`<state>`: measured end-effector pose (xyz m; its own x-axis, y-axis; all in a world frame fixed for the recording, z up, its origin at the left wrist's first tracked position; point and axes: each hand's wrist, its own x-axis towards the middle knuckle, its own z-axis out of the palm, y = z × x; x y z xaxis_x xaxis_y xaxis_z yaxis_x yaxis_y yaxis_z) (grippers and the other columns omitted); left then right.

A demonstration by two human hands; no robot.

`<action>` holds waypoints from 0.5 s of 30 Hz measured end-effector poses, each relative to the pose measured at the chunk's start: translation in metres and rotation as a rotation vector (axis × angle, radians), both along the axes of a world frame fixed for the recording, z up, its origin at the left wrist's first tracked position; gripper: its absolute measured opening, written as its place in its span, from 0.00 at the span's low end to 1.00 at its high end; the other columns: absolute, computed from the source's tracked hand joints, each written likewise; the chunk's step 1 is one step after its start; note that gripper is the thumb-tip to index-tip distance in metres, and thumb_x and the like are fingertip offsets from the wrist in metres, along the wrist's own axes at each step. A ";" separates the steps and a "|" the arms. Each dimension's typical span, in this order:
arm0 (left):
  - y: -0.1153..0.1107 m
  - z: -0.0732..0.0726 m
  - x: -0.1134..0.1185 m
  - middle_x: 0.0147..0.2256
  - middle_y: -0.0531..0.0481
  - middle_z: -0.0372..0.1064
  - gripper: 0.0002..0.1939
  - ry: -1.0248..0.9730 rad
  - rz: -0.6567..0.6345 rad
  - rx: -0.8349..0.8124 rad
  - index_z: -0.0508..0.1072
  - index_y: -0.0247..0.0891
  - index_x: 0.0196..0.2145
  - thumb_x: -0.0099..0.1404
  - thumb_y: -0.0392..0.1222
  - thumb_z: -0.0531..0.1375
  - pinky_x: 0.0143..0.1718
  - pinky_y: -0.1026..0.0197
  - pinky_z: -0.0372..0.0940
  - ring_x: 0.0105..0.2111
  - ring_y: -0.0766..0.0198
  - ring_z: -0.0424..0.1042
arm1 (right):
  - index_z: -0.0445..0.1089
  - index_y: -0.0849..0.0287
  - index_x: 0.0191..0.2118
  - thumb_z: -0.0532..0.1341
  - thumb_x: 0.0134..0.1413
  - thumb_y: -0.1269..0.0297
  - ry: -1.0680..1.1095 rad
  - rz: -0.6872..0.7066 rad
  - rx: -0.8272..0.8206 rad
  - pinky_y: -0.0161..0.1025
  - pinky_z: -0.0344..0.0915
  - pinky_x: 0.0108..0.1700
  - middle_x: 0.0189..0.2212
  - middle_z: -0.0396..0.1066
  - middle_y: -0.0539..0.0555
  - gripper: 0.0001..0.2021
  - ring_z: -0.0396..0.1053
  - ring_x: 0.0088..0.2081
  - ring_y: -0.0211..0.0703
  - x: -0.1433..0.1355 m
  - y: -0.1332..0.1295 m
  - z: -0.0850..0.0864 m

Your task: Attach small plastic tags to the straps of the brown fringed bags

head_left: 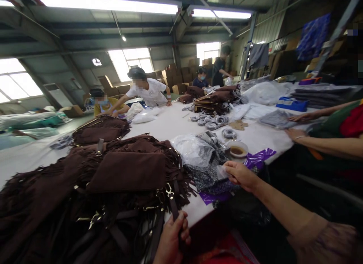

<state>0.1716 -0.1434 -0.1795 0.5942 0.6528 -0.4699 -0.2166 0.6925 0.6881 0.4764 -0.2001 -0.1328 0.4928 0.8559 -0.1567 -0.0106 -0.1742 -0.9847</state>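
Note:
At the table's near edge my left hand (173, 235) is closed around a dark brown strap (173, 205), which ends in a gold swivel clasp (169, 190). Beside it lies a dark brown fringed bag (129, 171) on top of a large heap of similar bags (48, 196) with gold hardware. My right hand (241, 175), further right, pinches a small translucent piece of plastic (222, 172). That piece hangs over a black-and-white speckled fabric (202, 177) and purple plastic (262, 157). A bowl of brown liquid (237, 149) stands just beyond my right hand.
Clear plastic bags (191, 149) and coiled grey straps (211, 125) lie on the white table (167, 124). More brown bags (215, 99) are piled farther back. A co-worker's hands (297, 133) rest at the right edge by grey cloth (275, 118); several other people work across the table.

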 end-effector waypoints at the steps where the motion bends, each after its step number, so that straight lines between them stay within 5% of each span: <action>1: 0.000 0.001 0.000 0.24 0.60 0.57 0.22 0.003 0.010 0.034 0.67 0.37 0.37 0.53 0.53 0.68 0.18 0.69 0.50 0.17 0.78 0.51 | 0.62 0.58 0.27 0.60 0.48 0.54 -0.012 0.077 -0.012 0.32 0.42 0.19 0.17 0.58 0.42 0.13 0.48 0.15 0.29 -0.011 -0.001 0.005; 5: 0.002 -0.002 -0.002 0.30 0.51 0.69 0.30 0.012 0.011 0.206 0.71 0.35 0.42 0.47 0.58 0.70 0.18 0.65 0.51 0.15 0.76 0.54 | 0.65 0.59 0.25 0.60 0.48 0.64 -0.251 0.486 -0.088 0.32 0.55 0.27 0.22 0.65 0.47 0.06 0.61 0.26 0.36 -0.073 -0.004 0.011; 8: 0.003 -0.005 -0.001 0.33 0.43 0.72 0.37 -0.052 0.000 0.230 0.74 0.34 0.44 0.40 0.60 0.72 0.26 0.61 0.59 0.21 0.68 0.65 | 0.67 0.58 0.24 0.59 0.45 0.67 -0.293 0.654 -0.125 0.33 0.58 0.30 0.25 0.70 0.49 0.03 0.65 0.30 0.40 -0.118 -0.001 -0.001; 11: 0.002 -0.003 0.001 0.33 0.40 0.73 0.38 -0.118 -0.031 0.261 0.78 0.32 0.38 0.33 0.63 0.73 0.36 0.56 0.62 0.31 0.57 0.70 | 0.65 0.58 0.22 0.60 0.44 0.64 -0.291 0.623 -0.100 0.34 0.58 0.29 0.22 0.69 0.49 0.06 0.65 0.28 0.40 -0.143 0.015 -0.014; 15: -0.002 -0.001 0.004 0.24 0.44 0.69 0.33 -0.100 -0.023 0.183 0.78 0.32 0.29 0.29 0.59 0.75 0.32 0.58 0.60 0.25 0.61 0.66 | 0.66 0.58 0.23 0.62 0.45 0.55 -0.233 0.463 -0.091 0.34 0.54 0.25 0.18 0.64 0.47 0.12 0.60 0.22 0.37 -0.147 0.037 -0.024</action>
